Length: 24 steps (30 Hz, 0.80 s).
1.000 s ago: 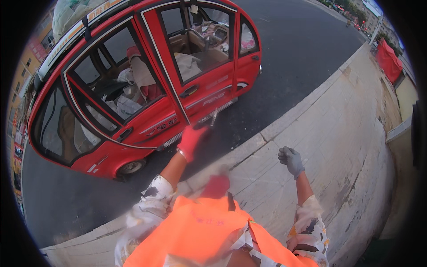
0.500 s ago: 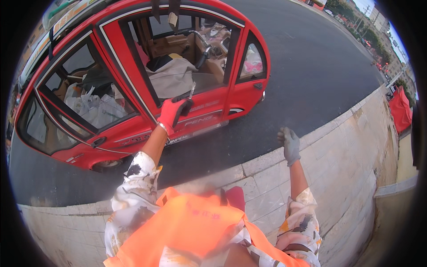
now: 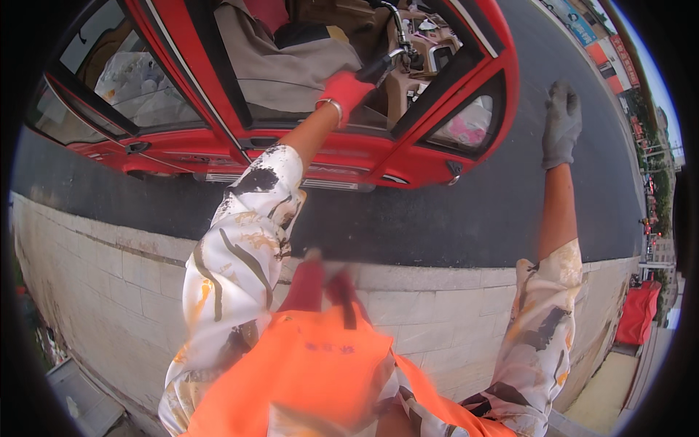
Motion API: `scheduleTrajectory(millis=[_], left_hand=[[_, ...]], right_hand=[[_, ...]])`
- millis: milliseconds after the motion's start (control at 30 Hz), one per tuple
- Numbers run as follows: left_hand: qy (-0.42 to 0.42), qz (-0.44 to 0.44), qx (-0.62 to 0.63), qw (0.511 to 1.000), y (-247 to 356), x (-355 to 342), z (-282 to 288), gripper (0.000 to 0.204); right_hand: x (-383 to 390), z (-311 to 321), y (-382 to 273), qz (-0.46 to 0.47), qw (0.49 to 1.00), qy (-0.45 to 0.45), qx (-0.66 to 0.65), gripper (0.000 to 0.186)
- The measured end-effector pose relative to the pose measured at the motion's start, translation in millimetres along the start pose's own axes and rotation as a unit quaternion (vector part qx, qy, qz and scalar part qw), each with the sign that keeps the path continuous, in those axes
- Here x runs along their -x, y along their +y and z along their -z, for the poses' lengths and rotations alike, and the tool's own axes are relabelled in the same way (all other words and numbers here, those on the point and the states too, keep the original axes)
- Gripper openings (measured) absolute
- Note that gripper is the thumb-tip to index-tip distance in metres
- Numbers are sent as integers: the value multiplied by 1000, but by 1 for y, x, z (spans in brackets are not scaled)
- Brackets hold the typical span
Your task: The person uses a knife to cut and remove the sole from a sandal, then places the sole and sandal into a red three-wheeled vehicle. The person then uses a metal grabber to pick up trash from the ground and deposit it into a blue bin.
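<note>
My left hand [image 3: 345, 93], in a red glove with a pale band at the wrist, reaches to the side window opening of a red enclosed vehicle [image 3: 309, 162]. It overlaps the end of a black handlebar grip [image 3: 376, 68]; whether it touches the grip is unclear, and its fingertips are hidden. Behind it, a grey-beige cloth [image 3: 280, 69] covers the seat. My right hand [image 3: 561, 127], in a grey glove, is raised over the road to the right of the vehicle. Its fingers point up and away from me, with nothing visible in them.
White plastic bags [image 3: 138, 80] fill the rear of the vehicle, and a bag with pink marks [image 3: 472, 122] shows through its front side window. Pale paving [image 3: 444, 313] with a kerb lies below me beside the dark road [image 3: 437, 226]. A red cover [image 3: 638, 313] stands at far right.
The vehicle now appears closer. My left hand has moved from outside the door up to the window opening beside the handlebar. My right hand has gone farther out and right.
</note>
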State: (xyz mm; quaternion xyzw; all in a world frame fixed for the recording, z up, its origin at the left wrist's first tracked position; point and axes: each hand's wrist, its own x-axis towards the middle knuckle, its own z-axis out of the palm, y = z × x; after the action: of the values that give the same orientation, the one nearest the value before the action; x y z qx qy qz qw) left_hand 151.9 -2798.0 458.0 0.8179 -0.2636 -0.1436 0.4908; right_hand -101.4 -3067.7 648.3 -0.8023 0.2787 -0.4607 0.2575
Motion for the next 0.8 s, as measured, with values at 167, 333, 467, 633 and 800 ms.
scheduleTrajectory(millis=[167,333,467,633,800], left_hand=[[-13,-2,-90,996,-4,-82,-55,49],[-46,45,-152,986,-16,-143,-120,36],[-83,88,-168,978,-40,-180,-189,37],[-157,160,-136,965,-82,-199,-263,34],[-218,198,-123,948,-108,-201,-290,31]], right_hand=[[-102,-56,22,140,990,-4,0,51],[-111,-102,12,213,964,-61,150,55],[-108,-101,22,200,974,-102,42,52],[-95,-105,9,192,977,-88,20,48],[-92,-109,7,242,967,-38,71,45]])
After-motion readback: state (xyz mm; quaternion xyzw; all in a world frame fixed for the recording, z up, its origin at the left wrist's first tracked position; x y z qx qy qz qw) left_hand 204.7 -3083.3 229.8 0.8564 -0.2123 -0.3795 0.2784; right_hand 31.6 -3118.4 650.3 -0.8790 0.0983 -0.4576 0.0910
